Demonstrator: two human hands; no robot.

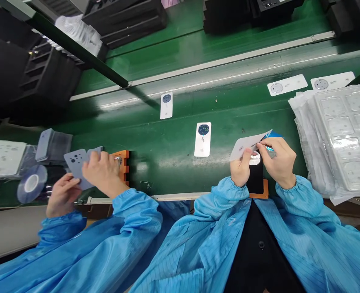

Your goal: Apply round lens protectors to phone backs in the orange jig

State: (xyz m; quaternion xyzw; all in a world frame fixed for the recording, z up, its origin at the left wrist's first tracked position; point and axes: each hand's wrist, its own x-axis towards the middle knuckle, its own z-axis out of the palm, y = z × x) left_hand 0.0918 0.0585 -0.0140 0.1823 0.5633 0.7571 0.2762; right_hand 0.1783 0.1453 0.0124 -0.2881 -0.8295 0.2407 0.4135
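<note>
1. My left hand (240,171) pinches the white sheet (243,143) by its near edge.
2. My right hand (278,159) grips its right end.
3. I see it above the black panel (255,179), near the worktop (167,162) edge.

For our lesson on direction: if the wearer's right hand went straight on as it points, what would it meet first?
Probably the white sheet held in the left hand; the right hand seems at its edge, though depth is unclear.
</note>
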